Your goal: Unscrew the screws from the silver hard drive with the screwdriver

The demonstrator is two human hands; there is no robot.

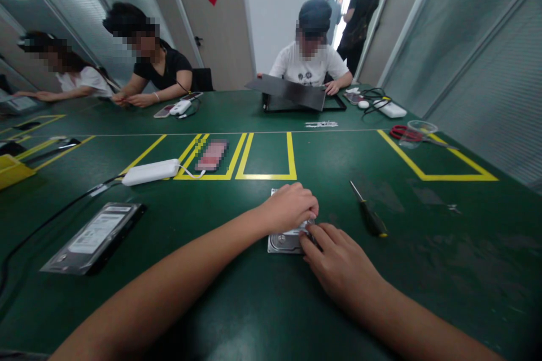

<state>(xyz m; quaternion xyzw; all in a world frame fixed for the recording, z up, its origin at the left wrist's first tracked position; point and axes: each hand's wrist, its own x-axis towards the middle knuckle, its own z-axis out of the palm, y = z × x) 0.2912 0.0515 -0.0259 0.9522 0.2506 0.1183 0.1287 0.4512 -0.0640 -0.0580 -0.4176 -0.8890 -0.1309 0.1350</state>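
Note:
A silver hard drive (284,243) lies flat on the green table in front of me, partly covered by my hands. My left hand (290,208) is over its far part, fingers curled together near the right edge; what they pinch, if anything, is hidden. At the drive's right side, my right hand (334,251) holds the edge with bent fingers, its fingertips close to those of my left. A screwdriver (370,215) with a dark and yellow handle rests to the right of my hands. Another hard drive (99,234), in a clear bag, lies on the left.
Yellow tape (266,177) marks boxes across the table (237,304). A white power strip (151,172) with a black cable and a phone (212,155) lie beyond my left arm. Red-handled scissors (406,133) and a clear cup (417,132) are far right. Across sits a person (311,62) handling a dark panel.

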